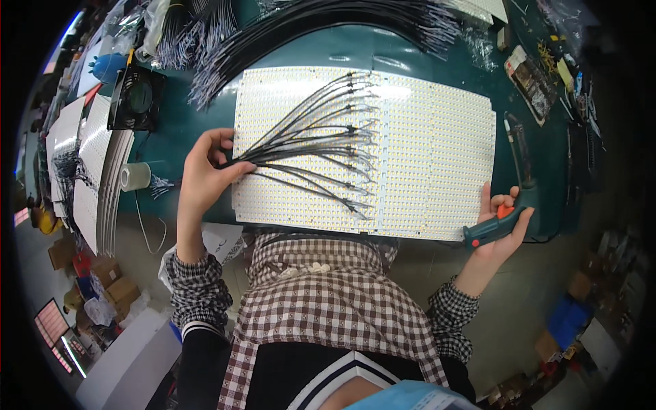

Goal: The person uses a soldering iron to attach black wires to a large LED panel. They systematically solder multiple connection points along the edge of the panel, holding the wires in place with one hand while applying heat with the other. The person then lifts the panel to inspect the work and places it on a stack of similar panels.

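My left hand is closed around one end of a bundle of black cables. Their stripped ends fan out to the right across a white LED panel covered in rows of small yellowish dots. The left fingers rest at the panel's left edge. At the panel's lower right corner, my right hand grips a dark green soldering gun with an orange trigger. Its metal front points away from me, beyond the panel's right side. Part of the gun's grip is hidden by my fingers.
Long black cables lie in a thick bundle at the table's far side. At left are a black fan, a solder-like spool and stacked white panels. A dirty block lies at far right on the green table.
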Demonstrator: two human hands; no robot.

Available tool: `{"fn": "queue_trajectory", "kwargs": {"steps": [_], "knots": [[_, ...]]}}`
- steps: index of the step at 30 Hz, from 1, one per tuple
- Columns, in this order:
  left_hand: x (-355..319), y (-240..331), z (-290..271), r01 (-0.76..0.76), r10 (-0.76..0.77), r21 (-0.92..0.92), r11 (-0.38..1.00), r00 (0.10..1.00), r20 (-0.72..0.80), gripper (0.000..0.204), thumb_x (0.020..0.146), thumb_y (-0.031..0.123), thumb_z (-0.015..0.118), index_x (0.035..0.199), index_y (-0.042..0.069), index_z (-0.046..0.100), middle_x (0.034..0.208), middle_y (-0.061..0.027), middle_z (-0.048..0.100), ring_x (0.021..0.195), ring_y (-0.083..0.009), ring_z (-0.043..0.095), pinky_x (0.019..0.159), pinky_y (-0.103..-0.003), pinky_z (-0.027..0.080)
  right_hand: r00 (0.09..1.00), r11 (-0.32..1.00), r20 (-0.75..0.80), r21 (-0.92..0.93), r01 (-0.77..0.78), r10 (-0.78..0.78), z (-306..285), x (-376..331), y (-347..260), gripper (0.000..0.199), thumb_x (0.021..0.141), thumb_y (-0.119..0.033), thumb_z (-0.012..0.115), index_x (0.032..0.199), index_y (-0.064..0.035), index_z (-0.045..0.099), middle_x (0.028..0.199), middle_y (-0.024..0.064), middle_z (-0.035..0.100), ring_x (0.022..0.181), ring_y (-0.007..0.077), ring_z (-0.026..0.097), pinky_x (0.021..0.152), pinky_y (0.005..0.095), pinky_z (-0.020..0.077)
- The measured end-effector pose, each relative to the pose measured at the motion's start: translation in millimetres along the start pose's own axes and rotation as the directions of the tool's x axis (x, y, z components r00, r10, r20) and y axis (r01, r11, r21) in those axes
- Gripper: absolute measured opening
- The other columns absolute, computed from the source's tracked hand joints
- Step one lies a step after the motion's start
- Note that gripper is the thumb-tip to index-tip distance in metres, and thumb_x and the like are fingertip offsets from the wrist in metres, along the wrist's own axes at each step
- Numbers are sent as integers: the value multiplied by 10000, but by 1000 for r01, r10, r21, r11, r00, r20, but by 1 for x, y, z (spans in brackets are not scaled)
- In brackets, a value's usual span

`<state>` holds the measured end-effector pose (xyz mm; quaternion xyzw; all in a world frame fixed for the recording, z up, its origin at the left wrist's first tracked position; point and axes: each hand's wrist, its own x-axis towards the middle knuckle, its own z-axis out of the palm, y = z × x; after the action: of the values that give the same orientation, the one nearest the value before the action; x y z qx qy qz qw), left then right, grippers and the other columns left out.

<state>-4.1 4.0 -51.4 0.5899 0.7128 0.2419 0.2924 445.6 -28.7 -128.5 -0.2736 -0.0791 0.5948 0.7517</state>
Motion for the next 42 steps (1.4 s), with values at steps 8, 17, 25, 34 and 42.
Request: {"fn": "queue_trajectory", "kwargs": {"steps": [8,17,25,34,42], "knots": [[-5,4,7,85,-79,-100,991,995,54,609,588,26,798,1136,-4,535,868,29,517,671,-28,406,600,-157,377,1000,994,10,-106,-20,21,5,1,-10,424,915,-334,528,1120,36,494,798,88,608,799,213,611,1059,500,315],[-46,-9,-9,58,-58,2,998,998,-15,460,610,-15,757,1030,9,572,896,8,546,797,-55,476,686,-183,401,991,988,9,-84,-131,132,5,-23,-6,419,909,-343,536,1117,19,497,803,86,617,802,200,608,1049,512,323],[-166,-31,47,572,-452,-427,700,818,356,252,798,148,699,942,-30,595,738,-42,631,618,-97,580,567,-220,470,990,994,142,-109,-10,25,-8,-1,-29,443,901,-357,548,1127,20,491,830,83,623,844,216,619,1032,470,363],[-163,-8,70,50,-262,-888,457,962,-81,340,849,68,608,1148,-40,487,1039,-121,607,932,-198,616,806,-340,524,979,999,204,-19,25,-21,-15,8,-18,440,890,-324,576,1129,33,483,840,78,600,848,198,606,1048,463,349],[-145,-18,91,154,-237,-983,103,963,126,429,819,-32,579,1226,8,447,1129,-125,572,1023,-230,578,893,-356,482,970,998,235,8,55,-55,-13,10,-12,479,856,-324,625,1132,35,471,802,56,548,822,158,577,1052,477,337]]}}
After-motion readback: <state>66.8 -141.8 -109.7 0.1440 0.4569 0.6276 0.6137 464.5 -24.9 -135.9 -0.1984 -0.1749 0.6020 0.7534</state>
